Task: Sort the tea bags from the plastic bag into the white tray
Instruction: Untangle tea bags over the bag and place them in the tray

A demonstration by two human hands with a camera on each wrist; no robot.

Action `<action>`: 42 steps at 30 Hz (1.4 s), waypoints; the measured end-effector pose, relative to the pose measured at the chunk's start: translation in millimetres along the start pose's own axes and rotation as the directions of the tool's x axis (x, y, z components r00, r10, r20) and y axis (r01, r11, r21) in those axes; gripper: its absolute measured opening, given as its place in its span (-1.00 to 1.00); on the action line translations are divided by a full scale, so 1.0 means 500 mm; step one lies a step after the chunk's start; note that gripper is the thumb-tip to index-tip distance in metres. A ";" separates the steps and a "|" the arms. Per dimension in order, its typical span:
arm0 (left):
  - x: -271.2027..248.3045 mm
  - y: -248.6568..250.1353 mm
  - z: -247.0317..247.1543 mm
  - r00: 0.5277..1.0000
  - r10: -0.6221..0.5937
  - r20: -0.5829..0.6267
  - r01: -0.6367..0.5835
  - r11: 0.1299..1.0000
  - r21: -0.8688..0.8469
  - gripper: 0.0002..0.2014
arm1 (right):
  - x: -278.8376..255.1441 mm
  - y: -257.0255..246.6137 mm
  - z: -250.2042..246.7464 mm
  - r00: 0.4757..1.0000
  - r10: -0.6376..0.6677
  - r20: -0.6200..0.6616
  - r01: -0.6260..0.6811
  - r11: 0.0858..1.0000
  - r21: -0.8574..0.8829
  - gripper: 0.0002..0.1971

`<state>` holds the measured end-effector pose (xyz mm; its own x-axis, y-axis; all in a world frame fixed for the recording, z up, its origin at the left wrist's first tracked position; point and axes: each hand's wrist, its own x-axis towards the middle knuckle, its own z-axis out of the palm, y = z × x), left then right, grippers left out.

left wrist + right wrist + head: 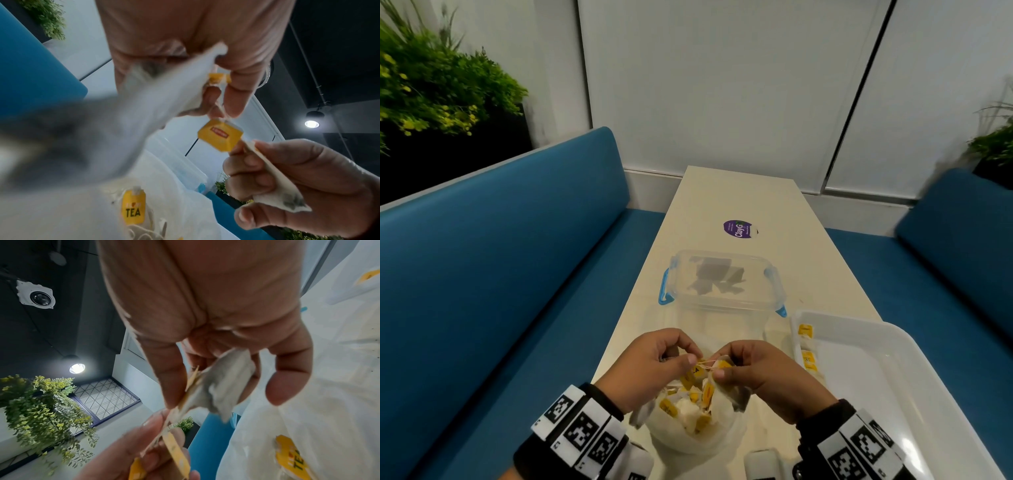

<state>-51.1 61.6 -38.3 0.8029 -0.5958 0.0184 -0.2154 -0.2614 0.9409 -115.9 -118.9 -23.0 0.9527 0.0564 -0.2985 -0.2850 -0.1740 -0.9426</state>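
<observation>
Low in the centre of the head view, both hands met just above the crumpled translucent plastic bag (697, 425), which sat on the cream-coloured table (736, 202) and held a heap of white paper tea bags with yellow tags (690, 406). The left hand (650, 366) had its fingers curled, thumb and forefinger pressed together on thin tangled strings, with a white tea bag (164, 91) gripped against the palm in the left wrist view. A small yellow square tag (220, 135) hung from those strings in the middle of that frame, between the two hands. The right hand (763, 373) was also curled, its thumb and fingers pinching another white tea bag (281, 186), shown at the lower right of the left wrist view. In the right wrist view, that bag (222, 386) lay pinched between thumb and forefinger at the centre of the frame. At the lower right of the head view stood the white rectangular plastic tray (914, 346), with a few yellow-tagged tea bags (806, 346) lined along its left inner wall. Above the hands sat a clear lidded plastic box with blue clips (722, 284), and beyond it a round purple sticker (739, 230).
</observation>
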 end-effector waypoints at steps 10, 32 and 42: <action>0.017 0.002 0.008 0.999 -0.040 -0.007 0.040 0.998 0.047 -0.85 | 0.006 -0.007 -0.007 0.998 -0.030 0.051 0.029 0.999 0.013 -0.85; 0.006 0.001 0.032 0.938 0.191 -0.291 -0.131 0.968 0.214 -0.94 | 0.012 0.001 -0.001 0.984 -0.082 -0.160 0.088 0.996 0.028 -0.64; -0.005 -0.002 0.025 0.931 0.271 -0.246 -0.165 0.910 0.379 -0.83 | 0.005 -0.026 0.020 0.976 -0.122 -0.182 0.100 0.988 -0.121 -0.62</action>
<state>-59.9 54.0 -43.6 0.8257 -0.4384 0.3550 -0.5391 -0.4281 0.7253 -111.0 -106.5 -12.8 0.9834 -0.1031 -0.1494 -0.1731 -0.2855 -0.9426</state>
